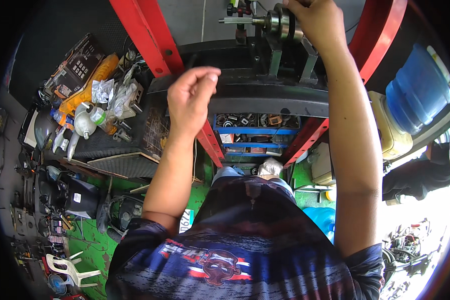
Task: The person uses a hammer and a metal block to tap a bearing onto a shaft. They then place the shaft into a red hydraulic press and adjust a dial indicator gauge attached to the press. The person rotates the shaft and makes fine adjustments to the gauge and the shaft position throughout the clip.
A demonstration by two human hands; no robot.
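Observation:
A steel crankshaft [280, 24] with round webs and a long thin shaft lies across metal supports on the black crossbeam of a red press frame. My right hand [321, 20] reaches over its right end, fingers closed on the edge of the round web; some fingertips are cut off by the upper edge. Left of it and lower, my left hand [192, 95] hovers in front of the beam [270, 97], apart from the crankshaft. Its fingers are curled with the thumb against them, and nothing shows in its grip. A dial gauge stand [241, 32] stands by the thin shaft end.
Red uprights [150, 35] flank the beam. On the left, a black bench [110, 150] carries bottles, a box and an orange case. Under the beam, a blue rack [257, 131] holds metal parts. Blue water jug [419, 90] and yellowish canister [390, 125] stand right.

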